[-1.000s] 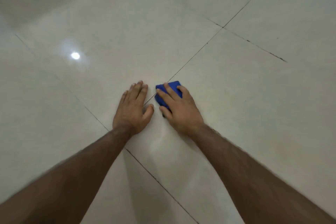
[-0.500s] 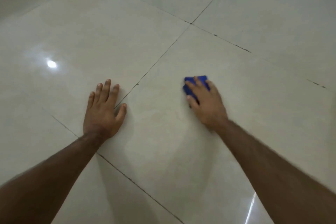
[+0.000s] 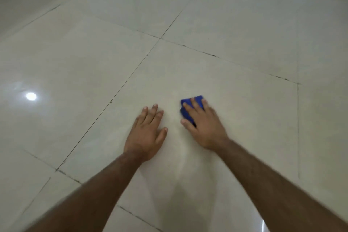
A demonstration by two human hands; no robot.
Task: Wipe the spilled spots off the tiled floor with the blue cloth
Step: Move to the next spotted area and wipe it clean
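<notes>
Since 0.5 s ago your left hand has come off the grout line and now lies flat on the same tile as the cloth, fingers straight, palm down, holding nothing; the gap betw. your hands is narrower. Your right hand sits on top of the blue cloth, fingers spread over it, thumb against its near-left edge, pressing it onto the tiled floor. Cloth is bunched small, mostly hidden under the fingers, only far and left parts showing. It lies just right of your left fingertips, not touching them. Lamp reflection on the tile far left. No spots discernible near the cloth; pic is soft.
</notes>
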